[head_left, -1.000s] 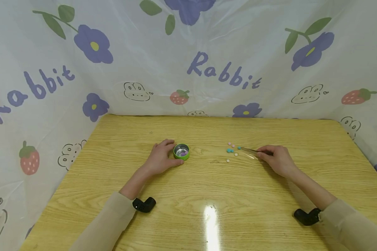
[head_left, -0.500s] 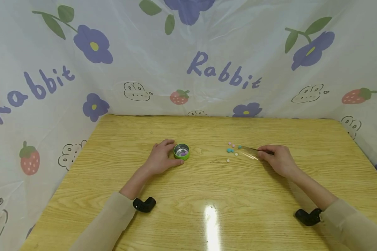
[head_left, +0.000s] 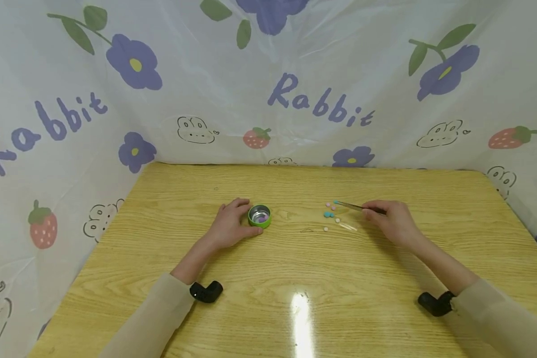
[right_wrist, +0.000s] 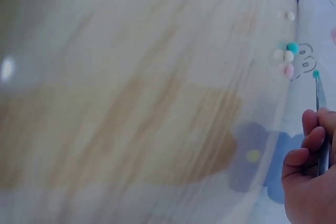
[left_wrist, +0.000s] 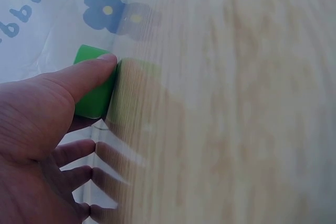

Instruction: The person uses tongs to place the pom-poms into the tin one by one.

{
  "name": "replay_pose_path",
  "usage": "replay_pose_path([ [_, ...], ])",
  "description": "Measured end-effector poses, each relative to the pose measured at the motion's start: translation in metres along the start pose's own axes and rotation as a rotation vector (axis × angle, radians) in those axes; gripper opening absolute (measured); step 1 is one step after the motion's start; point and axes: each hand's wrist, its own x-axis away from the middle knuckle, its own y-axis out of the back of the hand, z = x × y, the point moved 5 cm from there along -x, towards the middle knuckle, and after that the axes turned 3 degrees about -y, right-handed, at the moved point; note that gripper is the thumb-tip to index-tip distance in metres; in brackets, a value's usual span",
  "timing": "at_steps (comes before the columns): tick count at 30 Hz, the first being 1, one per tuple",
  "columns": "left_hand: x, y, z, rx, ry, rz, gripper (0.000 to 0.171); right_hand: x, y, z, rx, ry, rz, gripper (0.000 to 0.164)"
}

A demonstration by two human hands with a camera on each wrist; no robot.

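Note:
In the head view my left hand [head_left: 230, 226] holds a small round green bowl [head_left: 260, 225] with a shiny metal inside, thumb on the near side and fingers on the far side. Something purple shows at its bottom. The left wrist view has the thumb pressed along the green wall [left_wrist: 97, 95]. My right hand [head_left: 396, 221] pinches a pair of tweezers [head_left: 355, 207], tips pointing left. At the tips sits a teal bead [right_wrist: 316, 74], raised above the table. Below and left of it lie loose beads: pink [head_left: 333, 208], teal [head_left: 326, 214] and white [head_left: 325, 229].
The wood-grain table [head_left: 232, 308] is glossy and reflects a bright light at its near side. A printed curtain [head_left: 223, 89] stands along the back and sides. Each wrist carries a black camera mount [head_left: 207, 292].
The tweezers have risen off the table with the teal bead at their tips and shifted slightly left and away. The left hand and bowl have stayed put.

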Motion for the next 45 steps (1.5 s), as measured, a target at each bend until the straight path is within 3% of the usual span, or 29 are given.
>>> replay_pose_path([
  [7,0.0,-0.001,0.0,-0.002,-0.01,-0.003,0.075,-0.006,-0.011,0.015,-0.042,0.011,0.026,0.022],
  [18,0.0,0.0,0.001,-0.017,-0.005,0.002,0.077,-0.019,-0.028,0.039,-0.045,0.094,0.055,0.022],
  [33,0.0,-0.001,0.001,-0.021,-0.014,-0.005,0.075,-0.041,-0.062,0.077,-0.145,0.139,0.131,0.021],
  [45,0.0,0.0,0.002,-0.012,-0.019,-0.012,0.077,-0.043,-0.088,0.089,-0.174,0.171,0.162,0.02],
])
